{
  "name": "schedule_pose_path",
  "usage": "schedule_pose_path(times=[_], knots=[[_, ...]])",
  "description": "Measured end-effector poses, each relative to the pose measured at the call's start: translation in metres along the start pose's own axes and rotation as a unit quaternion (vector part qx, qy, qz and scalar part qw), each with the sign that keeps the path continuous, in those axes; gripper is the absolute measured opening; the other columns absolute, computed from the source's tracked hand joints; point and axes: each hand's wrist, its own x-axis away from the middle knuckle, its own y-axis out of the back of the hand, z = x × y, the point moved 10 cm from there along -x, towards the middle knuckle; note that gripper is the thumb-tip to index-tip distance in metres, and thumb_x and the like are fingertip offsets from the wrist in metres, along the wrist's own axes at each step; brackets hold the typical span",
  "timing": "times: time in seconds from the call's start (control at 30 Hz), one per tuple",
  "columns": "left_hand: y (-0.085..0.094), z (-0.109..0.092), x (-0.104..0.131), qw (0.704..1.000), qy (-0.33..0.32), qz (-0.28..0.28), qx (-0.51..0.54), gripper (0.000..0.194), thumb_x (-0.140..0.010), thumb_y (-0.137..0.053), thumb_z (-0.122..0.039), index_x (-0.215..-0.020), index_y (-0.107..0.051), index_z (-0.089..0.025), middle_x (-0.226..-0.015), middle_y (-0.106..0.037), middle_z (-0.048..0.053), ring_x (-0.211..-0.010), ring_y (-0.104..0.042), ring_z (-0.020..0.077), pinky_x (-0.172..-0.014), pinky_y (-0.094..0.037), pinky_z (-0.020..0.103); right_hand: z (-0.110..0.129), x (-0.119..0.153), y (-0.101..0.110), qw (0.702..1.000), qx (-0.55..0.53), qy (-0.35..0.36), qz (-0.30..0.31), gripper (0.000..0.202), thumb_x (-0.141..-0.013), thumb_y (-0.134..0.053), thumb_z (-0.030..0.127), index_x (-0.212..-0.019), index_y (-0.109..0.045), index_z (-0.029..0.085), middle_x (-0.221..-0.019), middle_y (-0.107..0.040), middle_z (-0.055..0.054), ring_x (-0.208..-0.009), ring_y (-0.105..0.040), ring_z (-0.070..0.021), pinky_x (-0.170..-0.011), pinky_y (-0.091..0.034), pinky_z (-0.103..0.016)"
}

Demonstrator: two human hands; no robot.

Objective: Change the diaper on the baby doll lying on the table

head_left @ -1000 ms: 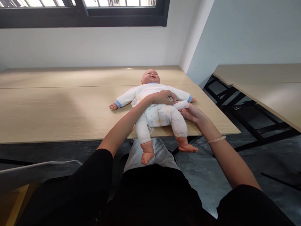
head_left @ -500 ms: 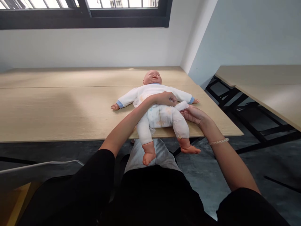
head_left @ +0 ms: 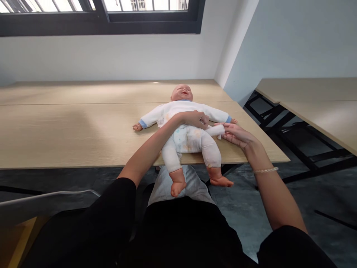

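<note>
A baby doll [head_left: 182,108] in a white top with blue cuffs lies face up on the table, its feet hanging past the near edge. Around its hips is a patterned diaper [head_left: 189,139]. My left hand [head_left: 197,119] crosses the doll's belly with curled fingers, closed at the diaper's upper edge; the fingertips are partly hidden. On the doll's right-hand side in view, my right hand [head_left: 237,134] pinches the end of the diaper's white side flap [head_left: 216,130] at its fingertips, stretched out sideways.
The light wooden table [head_left: 69,137] stands against a wall under a dark-framed window [head_left: 150,26]. To the right, across a gap, is another table [head_left: 312,93] with black legs [head_left: 304,156]. A chair-like yellow edge [head_left: 23,242] shows at lower left.
My right hand has moved right, drawing the side flap outward and flatter. The doll's leg on that side has shifted slightly left. My left hand stays nearly in place.
</note>
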Motion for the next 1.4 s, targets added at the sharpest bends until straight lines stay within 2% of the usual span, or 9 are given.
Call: schedule_pose_path(times=[0.33, 0.57, 0.73, 0.8, 0.9, 1.03, 1.17, 1.3, 1.4], knots=[[-0.003, -0.001, 0.001, 0.999, 0.025, 0.03, 0.003, 0.026, -0.075, -0.051, -0.034, -0.084, -0.071, -0.019, -0.085, -0.07, -0.001, -0.079, -0.057, 0.0154, -0.079, -0.039, 0.029, 0.001, 0.003, 0.002, 0.997, 0.033, 0.012, 0.062, 0.034, -0.078, -0.078, 0.014, -0.112, -0.075, 0.019, -0.114, -0.075, -0.008, -0.098, -0.073, -0.0178, -0.078, -0.063, -0.021], [0.0, -0.009, 0.003, 1.0, -0.002, 0.015, 0.027, 0.029, -0.079, -0.057, -0.036, -0.099, -0.069, -0.02, -0.105, -0.071, 0.001, -0.101, -0.059, 0.019, -0.091, -0.041, 0.029, 0.002, -0.004, 0.025, 0.999, 0.008, 0.044, -0.019, 0.026, -0.077, -0.081, 0.022, -0.102, -0.074, 0.018, -0.104, -0.075, -0.009, -0.089, -0.072, -0.0182, -0.075, -0.062, -0.024], [0.003, -0.005, 0.002, 1.0, 0.004, -0.017, 0.025, 0.042, -0.082, -0.059, -0.041, -0.119, -0.06, -0.023, -0.116, -0.065, 0.004, -0.107, -0.058, 0.0205, -0.094, -0.043, 0.031, 0.017, -0.003, 0.022, 0.992, -0.006, 0.118, -0.032, 0.038, -0.065, -0.094, 0.032, -0.094, -0.074, 0.019, -0.099, -0.075, -0.006, -0.088, -0.07, -0.0182, -0.078, -0.061, -0.026], [0.004, -0.002, 0.0, 0.999, 0.011, -0.039, 0.015, 0.041, -0.083, -0.06, -0.046, -0.116, -0.059, -0.022, -0.109, -0.065, 0.004, -0.102, -0.058, 0.0209, -0.09, -0.043, 0.031, 0.024, -0.002, 0.022, 0.986, -0.021, 0.159, -0.054, 0.038, -0.061, -0.097, 0.037, -0.085, -0.073, 0.02, -0.092, -0.073, -0.003, -0.084, -0.068, -0.0152, -0.079, -0.06, -0.024], [0.006, -0.001, -0.003, 0.998, 0.013, -0.066, -0.004, 0.032, -0.084, -0.058, -0.051, -0.091, -0.06, -0.02, -0.088, -0.06, 0.002, -0.087, -0.055, 0.0195, -0.08, -0.041, 0.032, 0.033, -0.001, 0.023, 0.973, -0.032, 0.211, -0.09, 0.041, -0.055, -0.1, 0.043, -0.073, -0.07, 0.021, -0.083, -0.069, 0.001, -0.076, -0.063, -0.0114, -0.074, -0.058, -0.02], [0.006, -0.006, -0.004, 0.997, -0.011, -0.071, 0.039, 0.042, -0.089, -0.055, -0.056, -0.068, -0.051, -0.019, -0.073, -0.054, 0.001, -0.073, -0.048, 0.016, -0.073, -0.039, 0.032, 0.045, 0.004, 0.018, 0.958, -0.014, 0.255, -0.132, 0.043, -0.058, -0.097, 0.052, -0.073, -0.071, 0.022, -0.076, -0.067, 0.001, -0.069, -0.059, -0.0099, -0.065, -0.056, -0.018], [0.019, -0.006, 0.002, 0.98, -0.008, -0.124, 0.153, 0.039, -0.086, -0.063, -0.055, -0.076, -0.055, -0.018, -0.076, -0.054, 0.001, -0.073, -0.048, 0.0141, -0.072, -0.039, 0.031, 0.068, 0.011, 0.0, 0.943, 0.05, 0.289, -0.156, 0.045, -0.064, -0.092, 0.059, -0.078, -0.071, 0.021, -0.078, -0.07, -0.003, -0.068, -0.063, -0.0142, -0.06, -0.057, -0.024], [0.025, -0.004, 0.007, 0.943, -0.007, -0.145, 0.299, 0.05, -0.084, -0.064, -0.067, -0.087, -0.055, -0.017, -0.08, -0.051, 0.0, -0.071, -0.048, 0.0116, -0.063, -0.037, 0.025, 0.095, 0.017, -0.023, 0.922, 0.118, 0.328, -0.168, 0.051, -0.061, -0.092, 0.061, -0.077, -0.071, 0.018, -0.076, -0.071, -0.006, -0.067, -0.065, -0.0172, -0.056, -0.057, -0.027], [0.027, -0.001, 0.008, 0.935, 0.011, -0.156, 0.318, 0.053, -0.08, -0.07, -0.068, -0.083, -0.054, -0.017, -0.074, -0.045, -0.002, -0.065, -0.041, 0.0091, -0.058, -0.031, 0.023, 0.103, 0.016, -0.031, 0.916, 0.131, 0.34, -0.168, 0.047, -0.061, -0.094, 0.057, -0.074, -0.072, 0.017, -0.07, -0.07, -0.005, -0.061, -0.063, -0.0147, -0.054, -0.054, -0.025]])
